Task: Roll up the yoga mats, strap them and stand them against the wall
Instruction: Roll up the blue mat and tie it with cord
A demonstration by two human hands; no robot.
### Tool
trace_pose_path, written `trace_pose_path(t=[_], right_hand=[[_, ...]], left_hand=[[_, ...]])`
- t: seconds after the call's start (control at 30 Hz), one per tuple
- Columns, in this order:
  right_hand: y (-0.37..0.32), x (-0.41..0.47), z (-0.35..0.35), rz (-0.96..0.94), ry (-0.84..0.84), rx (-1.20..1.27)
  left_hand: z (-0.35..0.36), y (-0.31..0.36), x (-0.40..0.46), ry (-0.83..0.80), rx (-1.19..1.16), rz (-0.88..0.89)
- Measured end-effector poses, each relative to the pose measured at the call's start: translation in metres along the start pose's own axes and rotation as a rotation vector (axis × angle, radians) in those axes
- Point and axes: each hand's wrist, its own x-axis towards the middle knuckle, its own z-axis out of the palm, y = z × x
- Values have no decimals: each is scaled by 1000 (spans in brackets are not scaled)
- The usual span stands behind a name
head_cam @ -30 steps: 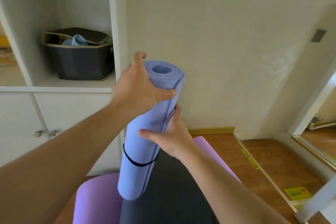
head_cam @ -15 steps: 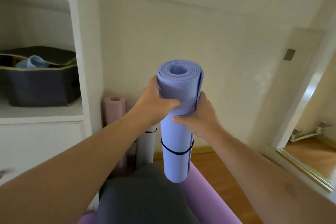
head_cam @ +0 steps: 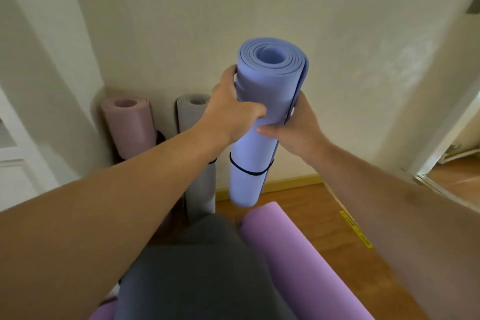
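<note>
A rolled blue yoga mat (head_cam: 262,101) hangs upright in the air in front of the cream wall (head_cam: 207,21). A thin black strap (head_cam: 246,170) circles its lower part. My left hand (head_cam: 231,112) grips the roll near its top from the left. My right hand (head_cam: 296,127) grips it from the right, just below. Two rolled mats stand in the corner against the wall: a pink one (head_cam: 130,127) and a grey one (head_cam: 193,114). A purple mat (head_cam: 298,254) and a dark grey mat (head_cam: 197,273) lie unrolled on the wooden floor below.
A white cabinet side (head_cam: 46,86) bounds the corner on the left. On the right a doorway (head_cam: 457,158) opens onto another room, with a metal threshold strip. A yellow tape strip (head_cam: 355,228) lies on the wooden floor.
The view has swung left and down toward the corner, showing the two standing mats. The blue mat has come closer to the wall, still upright in both hands.
</note>
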Motion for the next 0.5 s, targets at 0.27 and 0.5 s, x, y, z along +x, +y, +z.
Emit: trace_pose_path(t=[0.27, 0.5], right_hand=[[98, 55, 59, 49, -110, -72], [125, 98, 77, 60, -119, -44]], left_hand=[[20, -108, 54, 6, -89, -126], [21, -135, 90, 47, -80, -76]])
